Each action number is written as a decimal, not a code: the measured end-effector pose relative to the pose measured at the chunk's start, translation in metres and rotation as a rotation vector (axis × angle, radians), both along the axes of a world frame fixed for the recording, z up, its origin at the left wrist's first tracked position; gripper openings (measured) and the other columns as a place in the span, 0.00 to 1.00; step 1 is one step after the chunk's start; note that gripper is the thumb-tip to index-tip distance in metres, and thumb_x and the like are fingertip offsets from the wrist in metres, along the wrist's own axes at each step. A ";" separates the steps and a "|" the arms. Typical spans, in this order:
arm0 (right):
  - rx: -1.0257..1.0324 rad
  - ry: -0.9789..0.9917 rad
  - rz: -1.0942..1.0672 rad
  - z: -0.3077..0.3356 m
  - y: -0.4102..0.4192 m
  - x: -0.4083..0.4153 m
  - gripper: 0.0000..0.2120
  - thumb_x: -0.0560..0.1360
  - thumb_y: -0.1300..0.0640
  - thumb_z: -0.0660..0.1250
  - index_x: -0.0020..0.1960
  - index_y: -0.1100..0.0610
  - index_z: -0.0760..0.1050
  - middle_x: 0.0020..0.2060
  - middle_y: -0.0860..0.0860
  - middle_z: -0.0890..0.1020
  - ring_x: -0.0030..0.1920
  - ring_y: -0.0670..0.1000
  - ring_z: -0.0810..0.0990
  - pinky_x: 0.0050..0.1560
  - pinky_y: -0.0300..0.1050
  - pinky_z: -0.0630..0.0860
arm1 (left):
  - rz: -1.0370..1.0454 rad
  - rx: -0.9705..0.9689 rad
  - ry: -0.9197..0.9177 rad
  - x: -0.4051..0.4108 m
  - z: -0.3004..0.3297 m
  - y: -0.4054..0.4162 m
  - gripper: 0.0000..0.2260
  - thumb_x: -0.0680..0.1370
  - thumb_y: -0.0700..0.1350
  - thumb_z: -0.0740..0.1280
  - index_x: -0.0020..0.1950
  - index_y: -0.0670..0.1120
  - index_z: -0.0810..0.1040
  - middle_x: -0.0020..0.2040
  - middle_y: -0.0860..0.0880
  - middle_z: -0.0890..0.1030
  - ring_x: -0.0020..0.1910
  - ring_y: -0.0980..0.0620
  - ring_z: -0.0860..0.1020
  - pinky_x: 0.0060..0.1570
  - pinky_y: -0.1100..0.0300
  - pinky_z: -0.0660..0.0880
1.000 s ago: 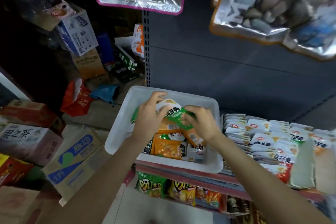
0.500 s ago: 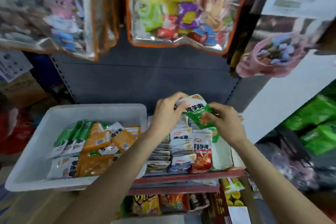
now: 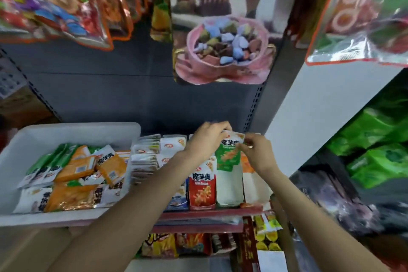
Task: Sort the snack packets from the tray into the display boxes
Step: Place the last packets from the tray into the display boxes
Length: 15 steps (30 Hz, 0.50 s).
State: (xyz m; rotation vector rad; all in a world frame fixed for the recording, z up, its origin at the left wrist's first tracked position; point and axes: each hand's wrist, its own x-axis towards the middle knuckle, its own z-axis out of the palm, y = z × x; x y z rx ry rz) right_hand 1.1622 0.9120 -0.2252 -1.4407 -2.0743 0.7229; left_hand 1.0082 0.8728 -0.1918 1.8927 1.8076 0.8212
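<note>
A white tray (image 3: pixel 66 132) sits at the left on the shelf, holding several orange, green and white snack packets (image 3: pixel 75 174). To its right stand display boxes: a red one (image 3: pixel 202 194), a green-and-white one (image 3: pixel 229 185) and an orange one (image 3: pixel 254 183). My left hand (image 3: pixel 207 141) and my right hand (image 3: pixel 257 152) both pinch the top of a bunch of green packets (image 3: pixel 228 152), held upright in the green-and-white box.
Rows of white packets (image 3: pixel 148 157) fill boxes between the tray and the red box. Big bags of sweets (image 3: pixel 55 2) hang overhead. A white shelf side panel (image 3: pixel 320 121) rises at the right. Lower shelf holds more snack bags (image 3: pixel 176 245).
Both hands carried the green packets from above the tray rightward and lowered them into the green-and-white box. The view swung right with them.
</note>
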 end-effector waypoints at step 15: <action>0.040 -0.256 0.036 -0.016 0.018 -0.010 0.08 0.76 0.62 0.63 0.51 0.57 0.79 0.52 0.55 0.78 0.48 0.57 0.78 0.45 0.46 0.73 | 0.154 -0.068 0.444 0.014 -0.040 0.017 0.10 0.79 0.42 0.61 0.59 0.48 0.75 0.57 0.49 0.77 0.59 0.48 0.70 0.56 0.55 0.65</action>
